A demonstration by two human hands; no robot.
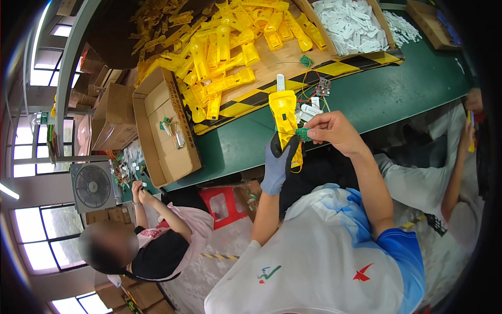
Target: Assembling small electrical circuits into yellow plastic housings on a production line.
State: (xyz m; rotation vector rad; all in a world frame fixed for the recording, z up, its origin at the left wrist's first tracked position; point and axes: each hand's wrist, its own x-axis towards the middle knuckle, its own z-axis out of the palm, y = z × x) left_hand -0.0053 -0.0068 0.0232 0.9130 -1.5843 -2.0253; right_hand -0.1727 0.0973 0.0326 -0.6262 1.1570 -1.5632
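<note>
My left hand (277, 165), in a grey-blue glove with dark fingertips, is closed around the lower part of a yellow plastic housing (284, 107). A white tab (281, 82) sticks out of the housing's far end. Bare, my right hand (334, 133) pinches a small green circuit board (303, 134) between thumb and fingers, right beside the housing. Thin wires show near the board and below the housing. Just beyond my hands, several white plastic pieces (309, 111) and a metal part with red wires (323, 86) lie on the green bench (230, 149).
Yellow housings (222, 44) are heaped on a board edged with black-yellow tape (361, 64). A box of white parts (350, 26) stands far right. At left is an open carton (157, 104) holding wired parts. One co-worker (162, 235) sits left, another (444, 157) right.
</note>
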